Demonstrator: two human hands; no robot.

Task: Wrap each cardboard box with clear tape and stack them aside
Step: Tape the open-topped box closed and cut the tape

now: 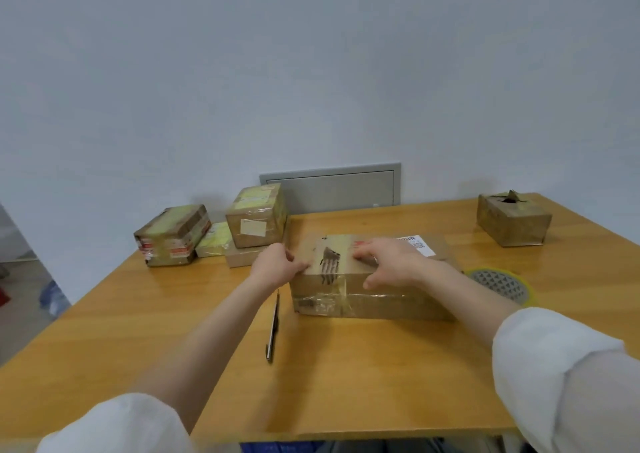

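1. Cardboard box (pixel 374 279), the largest one, lies flat on the wooden bench (pixel 138 331), and every other place is told from it. Clear tape (pixel 346 300) shines in wrinkled strips across its near face, and a white shipping label (pixel 417 243) sits on its top toward the far right corner.
2. Left hand (pixel 277 265) grasps the box at its left top edge, with the fingers curled against that end.
3. Right hand (pixel 388 262) clasps the near top edge of the box: the bent fingers rest on the top beside a dark printed mark, and the thumb lies down the near face on the tape.
4. Both forearms are bare, with white sleeves (pixel 561 376) pushed up above them.
5. Just right of the box a tape roll (pixel 500 284) with a yellow rim and a grey patterned core lies flat, partly hidden behind the right forearm.
6. Just left of the box's near corner a slim metal knife (pixel 273 324) lies on the bench, pointing away from the person.
7. Left of the box and farther back stand the wrapped boxes: a taped box (pixel 173 234) with red-printed tape, a yellow-green packet (pixel 214 243), and a taller box (pixel 256 215) set on a flat box (pixel 242 257) that is touching or almost touching the big box.
8. Well to the right and farther back, a small box (pixel 512 220) with a torn top stands alone.
9. Behind the box a grey panel (pixel 332 189) is set in the wall.
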